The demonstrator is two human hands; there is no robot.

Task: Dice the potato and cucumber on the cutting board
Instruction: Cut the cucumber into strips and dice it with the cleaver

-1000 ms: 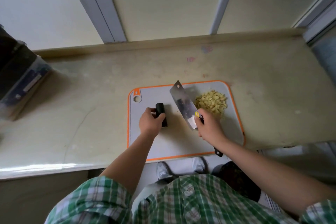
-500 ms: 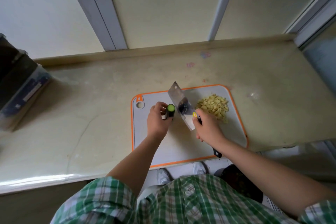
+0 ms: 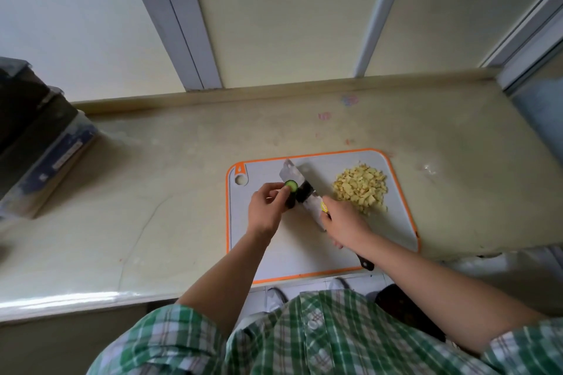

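Note:
A grey cutting board with an orange rim lies on the counter. Diced potato is heaped at its far right. My left hand grips a short dark cucumber piece, stood on end so its pale green cut face points up. My right hand holds the cleaver by its black handle. The blade stands right beside the cucumber, on its right side, touching or nearly touching it.
A dark box-like appliance sits at the counter's far left. The beige counter ends at a low back ledge under the wall. Its front edge runs just behind the board's near rim.
My left hand tipped the cucumber piece from lying flat to standing on end and shifted it right. The cleaver came in against it.

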